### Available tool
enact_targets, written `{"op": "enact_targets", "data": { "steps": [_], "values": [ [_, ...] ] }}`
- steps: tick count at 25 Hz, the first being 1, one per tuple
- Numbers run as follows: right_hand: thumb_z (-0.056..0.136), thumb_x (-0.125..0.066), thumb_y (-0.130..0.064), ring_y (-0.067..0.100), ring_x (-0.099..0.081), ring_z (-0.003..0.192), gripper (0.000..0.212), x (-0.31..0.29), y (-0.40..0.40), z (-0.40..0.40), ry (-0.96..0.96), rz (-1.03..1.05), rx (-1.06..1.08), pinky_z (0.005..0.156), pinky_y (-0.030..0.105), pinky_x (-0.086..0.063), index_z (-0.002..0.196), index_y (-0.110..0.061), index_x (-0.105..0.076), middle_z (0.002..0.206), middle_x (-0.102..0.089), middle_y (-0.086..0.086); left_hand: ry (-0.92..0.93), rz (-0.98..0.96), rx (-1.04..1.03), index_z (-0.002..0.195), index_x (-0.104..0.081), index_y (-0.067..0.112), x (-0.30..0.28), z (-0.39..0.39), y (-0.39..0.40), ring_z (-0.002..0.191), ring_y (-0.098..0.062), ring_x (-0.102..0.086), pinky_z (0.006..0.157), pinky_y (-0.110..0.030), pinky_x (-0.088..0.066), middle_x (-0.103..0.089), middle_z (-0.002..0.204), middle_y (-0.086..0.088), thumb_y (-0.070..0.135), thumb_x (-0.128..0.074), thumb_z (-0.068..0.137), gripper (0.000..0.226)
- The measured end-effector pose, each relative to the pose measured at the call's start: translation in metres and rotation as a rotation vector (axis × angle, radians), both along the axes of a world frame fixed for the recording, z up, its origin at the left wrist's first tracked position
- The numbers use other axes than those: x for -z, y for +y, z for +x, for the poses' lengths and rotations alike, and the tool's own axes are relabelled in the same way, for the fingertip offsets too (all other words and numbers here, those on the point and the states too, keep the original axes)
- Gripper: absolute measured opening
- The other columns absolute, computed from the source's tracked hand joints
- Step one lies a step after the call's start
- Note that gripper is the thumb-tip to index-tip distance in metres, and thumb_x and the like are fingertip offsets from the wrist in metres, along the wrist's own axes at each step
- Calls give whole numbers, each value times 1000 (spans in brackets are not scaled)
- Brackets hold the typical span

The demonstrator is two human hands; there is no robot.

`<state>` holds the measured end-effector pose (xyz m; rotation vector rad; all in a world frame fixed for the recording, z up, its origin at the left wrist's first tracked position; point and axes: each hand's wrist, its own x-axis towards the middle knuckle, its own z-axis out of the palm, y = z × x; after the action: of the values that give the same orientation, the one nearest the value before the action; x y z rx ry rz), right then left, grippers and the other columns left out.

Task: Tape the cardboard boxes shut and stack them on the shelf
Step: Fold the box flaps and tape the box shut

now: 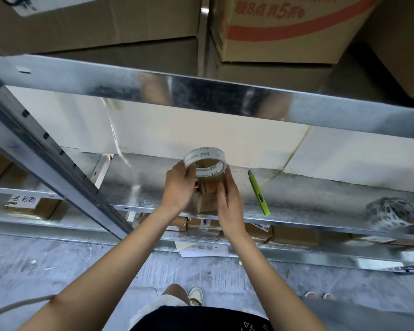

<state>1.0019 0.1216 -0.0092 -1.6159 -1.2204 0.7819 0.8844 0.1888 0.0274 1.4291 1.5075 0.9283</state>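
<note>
Two hands work at one small cardboard box (204, 201) standing on the metal shelf (320, 199). Her left hand (179, 186) grips one roll of clear tape (204, 161) just above the box; the right hand (228, 197) lies flat-fingered against the box's side. One green utility knife (258, 193) lies beside them, a second tape roll (391, 215) further right. Overhead, one carton (285, 27) shows red print with "8" and "5".
</note>
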Motion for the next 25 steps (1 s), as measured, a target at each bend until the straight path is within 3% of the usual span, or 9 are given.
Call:
{"op": "enact_targets", "data": {
  "steps": [2,5,8,11,13,16,18,21,25],
  "values": [
    [99,-39,-33,15,-32,139,50,-6,6,-1,-200,8,-23,112,40,-32,145,-13,-37,152,-35,5,-17,-3,-13,100,-57,10,-3,8,-3,86,-30,-65,72,-42,-56,-65,97,-13,22,-42,96,19],
    [79,-48,-65,21,-37,137,84,-10,12,3,-496,-41,-21,109,42,-36,141,-9,-43,149,-39,8,120,2,-34,106,-57,3,-11,15,-5,82,-18,-53,67,-21,-40,-56,92,-2,18,-40,99,24],
    [76,-64,-56,19,-49,128,81,-6,12,9,-487,-19,-5,96,33,-49,141,-12,-44,151,-37,2,85,-28,57,99,-57,0,-13,11,1,79,-23,-60,66,-26,-46,-61,92,-8,15,-39,98,23],
    [80,-70,-43,14,-45,131,77,-6,13,8,-460,1,3,96,27,-46,145,-17,-39,155,-29,-2,-92,-144,40,91,-55,3,-17,-8,7,75,-31,-68,62,-40,-60,-64,90,-17,10,-39,97,19],
    [80,-71,-41,14,-44,132,76,-6,13,9,-451,13,8,99,25,-42,145,-16,-39,155,-29,-2,8,-116,42,98,-55,-3,-14,-25,5,77,-27,-66,63,-35,-60,-63,91,-16,8,-40,97,18],
    [81,-70,-42,11,-39,135,76,-8,13,15,-424,-30,-15,103,13,-30,145,-16,-39,156,-26,-4,230,-60,56,103,-54,-5,4,-48,-1,81,-36,-65,72,-48,-54,-65,98,-23,11,-43,97,20],
    [81,-70,-41,11,-36,137,76,-7,13,18,-421,-43,-39,105,10,-24,145,-16,-38,156,-26,-3,258,-63,43,104,-51,-5,18,-55,-9,81,-37,-64,71,-47,-53,-64,96,-24,12,-45,97,19],
    [83,-68,-39,14,-30,140,75,-6,14,20,-415,-42,-66,113,19,-23,146,-17,-35,156,-25,-2,293,-12,55,109,-46,-3,25,-51,-23,78,-30,-59,63,-31,-44,-62,93,-13,7,-56,91,22],
    [85,-65,-43,24,-27,135,71,-9,15,35,-604,-44,-79,114,34,-21,146,-21,-37,153,-27,5,66,-16,115,110,-48,17,18,-45,-30,83,-24,-62,69,-33,-50,-62,89,-9,16,-75,77,43]
  ]
}}
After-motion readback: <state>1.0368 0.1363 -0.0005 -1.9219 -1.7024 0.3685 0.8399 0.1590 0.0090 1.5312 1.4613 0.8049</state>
